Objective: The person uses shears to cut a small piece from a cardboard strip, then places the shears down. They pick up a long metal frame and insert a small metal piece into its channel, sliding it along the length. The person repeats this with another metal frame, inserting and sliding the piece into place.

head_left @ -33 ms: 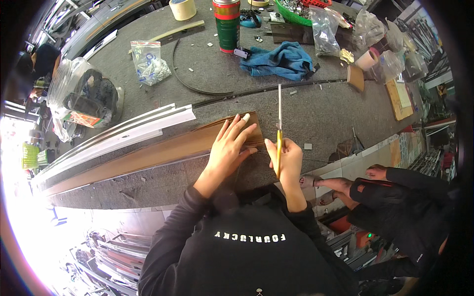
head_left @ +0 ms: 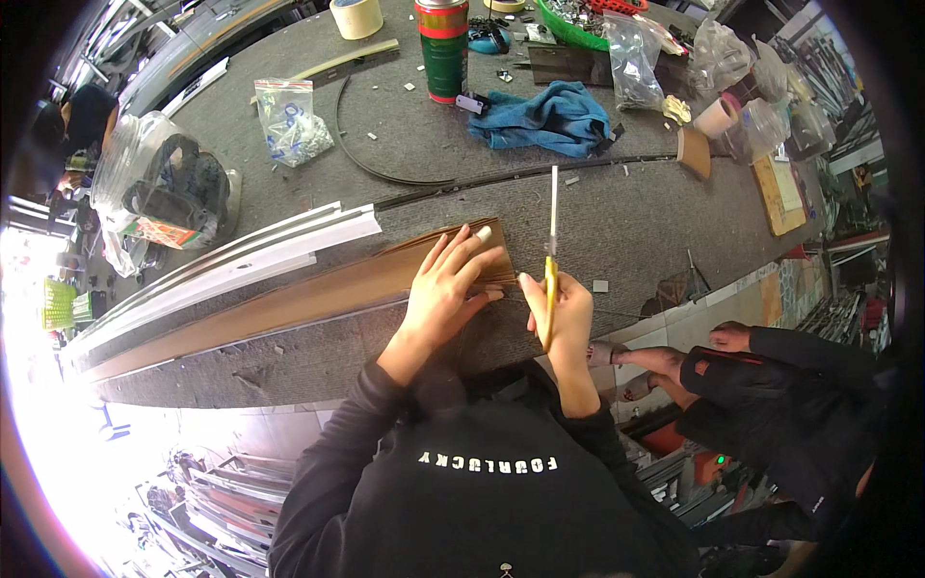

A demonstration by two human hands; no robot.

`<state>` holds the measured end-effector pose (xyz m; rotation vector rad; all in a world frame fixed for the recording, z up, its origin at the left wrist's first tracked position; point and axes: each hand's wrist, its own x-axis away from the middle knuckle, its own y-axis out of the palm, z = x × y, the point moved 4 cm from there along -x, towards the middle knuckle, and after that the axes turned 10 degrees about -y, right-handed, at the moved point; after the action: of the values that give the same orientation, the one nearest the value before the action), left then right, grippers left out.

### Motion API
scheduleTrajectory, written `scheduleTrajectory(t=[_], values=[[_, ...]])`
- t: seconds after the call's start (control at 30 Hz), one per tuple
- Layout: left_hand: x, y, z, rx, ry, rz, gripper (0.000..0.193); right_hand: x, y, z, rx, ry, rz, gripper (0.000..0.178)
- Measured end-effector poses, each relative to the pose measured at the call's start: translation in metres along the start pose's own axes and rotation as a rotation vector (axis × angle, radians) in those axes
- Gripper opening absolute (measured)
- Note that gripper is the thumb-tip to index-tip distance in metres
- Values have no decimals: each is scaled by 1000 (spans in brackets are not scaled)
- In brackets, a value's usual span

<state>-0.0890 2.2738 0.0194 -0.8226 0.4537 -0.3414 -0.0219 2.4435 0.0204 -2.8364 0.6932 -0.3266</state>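
Observation:
My left hand (head_left: pixel 446 294) rests on a long stack of brown cardboard strips (head_left: pixel 318 289), near its right end. Its fingers are stretched out and spread, and one fingertip has a white wrap. Just right of the stack's end, my right hand (head_left: pixel 567 313) is closed round the yellow handle of what look like scissors (head_left: pixel 551 279), seen edge-on. Their slim silver blades point away from me, apart from the cardboard. White channel-shaped profiles (head_left: pixel 289 236) lie along the stack's far side.
On the grey table (head_left: pixel 405 144) stand a clear jar (head_left: pixel 169 188) and a green-red can (head_left: pixel 443 58). A blue cloth (head_left: pixel 544 118), a bag of small parts (head_left: pixel 294 125) and a tape roll (head_left: pixel 356 17) lie farther off. Another person (head_left: pixel 761 385) is close on the right.
My right hand and the scissors have shifted slightly to the right, and the handle has turned a little. My left hand has stayed almost in place on the cardboard.

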Motion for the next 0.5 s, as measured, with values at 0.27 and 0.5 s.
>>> scheduleTrajectory(t=[0.27,0.5], values=[[1,-5,-1,333,19,38,47,21,-12,-42,-304,-60,-130,28],[4,-9,-20,733,-90,-1,38,9,-50,-55,-219,-50,-724,58]])
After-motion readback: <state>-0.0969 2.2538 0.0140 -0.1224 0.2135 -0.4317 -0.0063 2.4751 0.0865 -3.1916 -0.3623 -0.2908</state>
